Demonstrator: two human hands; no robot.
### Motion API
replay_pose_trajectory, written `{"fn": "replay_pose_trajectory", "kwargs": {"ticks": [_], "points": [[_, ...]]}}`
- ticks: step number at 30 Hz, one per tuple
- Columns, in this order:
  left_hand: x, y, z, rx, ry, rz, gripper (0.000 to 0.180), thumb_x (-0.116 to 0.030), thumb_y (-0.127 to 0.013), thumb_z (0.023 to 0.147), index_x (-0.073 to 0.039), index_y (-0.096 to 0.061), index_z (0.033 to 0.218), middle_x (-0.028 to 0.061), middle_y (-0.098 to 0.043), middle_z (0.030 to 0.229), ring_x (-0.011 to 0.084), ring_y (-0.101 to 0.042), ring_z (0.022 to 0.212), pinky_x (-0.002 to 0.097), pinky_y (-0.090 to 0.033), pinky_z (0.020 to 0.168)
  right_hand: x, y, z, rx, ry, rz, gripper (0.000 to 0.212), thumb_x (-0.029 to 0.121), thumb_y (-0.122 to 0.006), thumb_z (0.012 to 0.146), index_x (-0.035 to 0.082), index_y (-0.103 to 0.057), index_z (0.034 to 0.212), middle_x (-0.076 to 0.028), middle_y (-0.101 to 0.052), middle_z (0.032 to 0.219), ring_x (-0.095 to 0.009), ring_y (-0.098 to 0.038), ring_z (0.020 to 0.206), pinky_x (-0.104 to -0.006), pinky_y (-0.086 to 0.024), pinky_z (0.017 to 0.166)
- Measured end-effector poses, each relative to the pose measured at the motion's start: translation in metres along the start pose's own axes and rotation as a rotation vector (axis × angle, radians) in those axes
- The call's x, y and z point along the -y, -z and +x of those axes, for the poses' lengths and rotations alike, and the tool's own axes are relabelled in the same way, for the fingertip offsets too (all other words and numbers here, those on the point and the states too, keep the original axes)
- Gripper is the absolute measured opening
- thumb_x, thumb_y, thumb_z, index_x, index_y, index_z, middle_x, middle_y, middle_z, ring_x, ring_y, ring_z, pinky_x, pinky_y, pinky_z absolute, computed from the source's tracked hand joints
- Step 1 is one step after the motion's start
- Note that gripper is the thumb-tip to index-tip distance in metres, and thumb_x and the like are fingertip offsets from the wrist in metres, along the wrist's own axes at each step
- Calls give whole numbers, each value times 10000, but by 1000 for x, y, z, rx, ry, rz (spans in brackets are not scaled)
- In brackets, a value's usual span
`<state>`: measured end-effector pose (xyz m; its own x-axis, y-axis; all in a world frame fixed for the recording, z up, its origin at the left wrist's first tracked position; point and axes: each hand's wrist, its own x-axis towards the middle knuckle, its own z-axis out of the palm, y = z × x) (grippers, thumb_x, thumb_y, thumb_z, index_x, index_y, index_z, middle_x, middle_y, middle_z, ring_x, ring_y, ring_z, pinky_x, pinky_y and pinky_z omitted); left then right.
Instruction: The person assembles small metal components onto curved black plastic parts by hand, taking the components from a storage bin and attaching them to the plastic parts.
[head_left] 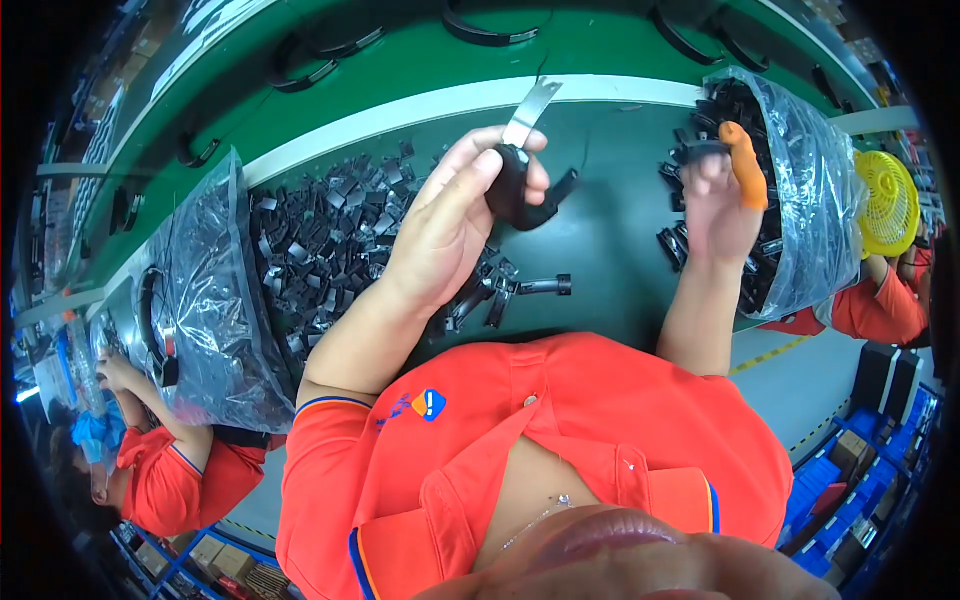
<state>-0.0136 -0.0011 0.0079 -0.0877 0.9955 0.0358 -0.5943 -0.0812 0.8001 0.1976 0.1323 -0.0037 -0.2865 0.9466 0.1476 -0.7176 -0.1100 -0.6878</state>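
Note:
Raised over the middle of the bench, my left hand (447, 205) pinches a black curved part (512, 190) between thumb and fingers. A flat, notched metal strip (530, 112) sticks up from it, and a dark arm juts to its right. My right hand (720, 195), somewhat blurred, is lifted at the right by the mouth of a clear bag (805, 200). Its bent fingers are closed on a small black plastic piece (703, 150). An orange finger cot (745, 170) covers one finger. Black clip-like pieces (540, 286) lie below my left hand.
A wide pile of small black pieces (330, 230) covers the bench's left, beside another clear bag (205, 310). Black headbands (490, 35) lie along the green belt behind a pale rail (430, 112). Co-workers in red sit at left (200, 470) and right (885, 305), near a yellow basket (887, 205).

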Motion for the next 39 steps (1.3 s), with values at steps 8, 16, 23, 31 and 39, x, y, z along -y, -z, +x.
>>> {"fn": "replay_pose_trajectory", "kwargs": {"ticks": [8,16,23,31,39], "points": [[6,-9,-1,-27,100,-34,457,-379,-473,897,-21,-435,1179,18,-501,726,89,-483,705,197,-382,649,-28,-56,-27,314,-234,-182,264,142,-520,827,0,-426,1028,-122,-578,692,-164,-558,566,-242,-445,518],[3,-10,0,69,126,2,502,-369,-513,879,-24,-400,1226,14,-503,729,83,-494,687,199,-389,622,-26,-56,-32,330,-184,-286,270,84,-550,815,4,-406,1029,-129,-581,738,-169,-560,590,-247,-453,553],[6,-6,0,38,159,21,366,-305,-520,884,-6,-504,1094,43,-568,792,90,-513,709,208,-406,636,-32,-52,-35,355,-169,-240,291,100,-556,823,13,-397,1052,-131,-582,763,-177,-574,626,-256,-460,570],[6,-4,1,51,210,32,358,-326,-526,880,-11,-516,1051,37,-562,753,83,-488,671,203,-399,635,-36,-26,-45,359,-382,-319,603,555,-286,894,13,-519,1021,-110,-604,879,-138,-489,573,-252,-409,652],[9,-7,0,-34,258,14,367,-345,-534,875,-26,-518,1056,32,-553,738,87,-480,664,209,-391,619,-27,-51,-35,218,132,-574,191,48,-515,867,-72,-591,994,-163,-623,975,-195,-598,883,-303,-451,811]]}}
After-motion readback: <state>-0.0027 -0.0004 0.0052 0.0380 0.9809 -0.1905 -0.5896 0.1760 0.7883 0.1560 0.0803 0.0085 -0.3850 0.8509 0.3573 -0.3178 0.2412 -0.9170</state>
